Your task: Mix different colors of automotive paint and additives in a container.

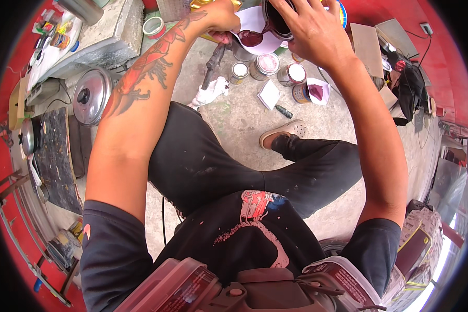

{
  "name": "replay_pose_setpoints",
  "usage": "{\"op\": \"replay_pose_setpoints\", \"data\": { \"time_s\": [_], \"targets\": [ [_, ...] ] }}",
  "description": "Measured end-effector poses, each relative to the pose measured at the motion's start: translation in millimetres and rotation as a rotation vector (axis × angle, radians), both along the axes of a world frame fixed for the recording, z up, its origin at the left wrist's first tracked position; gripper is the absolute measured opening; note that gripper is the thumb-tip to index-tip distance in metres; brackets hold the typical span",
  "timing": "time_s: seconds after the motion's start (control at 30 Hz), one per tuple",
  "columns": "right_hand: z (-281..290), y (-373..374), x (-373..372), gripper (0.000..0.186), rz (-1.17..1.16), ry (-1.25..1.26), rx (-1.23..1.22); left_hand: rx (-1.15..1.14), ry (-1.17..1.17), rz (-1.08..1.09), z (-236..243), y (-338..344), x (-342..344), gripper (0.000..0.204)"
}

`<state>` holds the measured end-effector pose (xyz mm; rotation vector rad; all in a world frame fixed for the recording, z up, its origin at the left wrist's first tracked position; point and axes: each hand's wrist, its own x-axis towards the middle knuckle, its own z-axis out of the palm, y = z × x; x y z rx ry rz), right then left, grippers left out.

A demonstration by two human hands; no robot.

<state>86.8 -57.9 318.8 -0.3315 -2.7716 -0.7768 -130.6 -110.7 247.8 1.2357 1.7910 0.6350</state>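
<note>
High in the view my left hand (224,22) is closed on the edge of a curved sheet of white paper (252,20). My right hand (317,34) grips a can (276,22) that is tilted to the left over that paper. A stream of dark red paint (251,38) runs from the can's lip and pools in the hollow of the paper. Whatever lies under the paper is mostly hidden; part of a grey metal container (241,52) shows below it.
Paint cans (265,64) stand on the concrete floor near a white paper square (269,95) and a purple-stained paper (317,91). A dark rod (211,66) and white rag (212,92) lie left of them. A lidded pot (92,96) stands left, cardboard boxes (366,49) right.
</note>
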Motion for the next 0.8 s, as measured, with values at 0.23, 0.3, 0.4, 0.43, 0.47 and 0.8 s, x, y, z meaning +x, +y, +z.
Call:
{"op": "replay_pose_setpoints", "data": {
  "time_s": [0.23, 0.3, 0.4, 0.43, 0.47, 0.8],
  "targets": [
    [-2.9, 3.4, 0.3, 0.051, 0.014, 0.006, 0.019, -0.029, 0.027, 0.001, -6.9, 4.8, -2.5, 0.023],
    [-1.5, 2.8, -0.3, 0.052, 0.009, -0.005, -0.020, -0.052, 0.030, 0.014, -9.9, 5.8, -4.3, 0.023],
    [-1.7, 2.2, -0.9, 0.051, -0.002, -0.011, -0.015, -0.001, 0.013, 0.003, -8.0, 4.8, -2.7, 0.026],
    [-2.3, 2.7, -1.1, 0.051, -0.001, -0.011, -0.014, -0.012, 0.014, 0.017, -8.9, 5.5, -2.4, 0.026],
    [-3.6, 3.7, -1.2, 0.052, 0.004, -0.003, -0.006, -0.022, 0.015, 0.031, -9.7, 6.1, -2.4, 0.027],
    [-19.5, 13.1, 13.3, 0.093, -0.142, 0.191, -0.237, 0.030, 0.041, 0.008, -9.7, 3.1, -5.5, 0.043]
  ]
}}
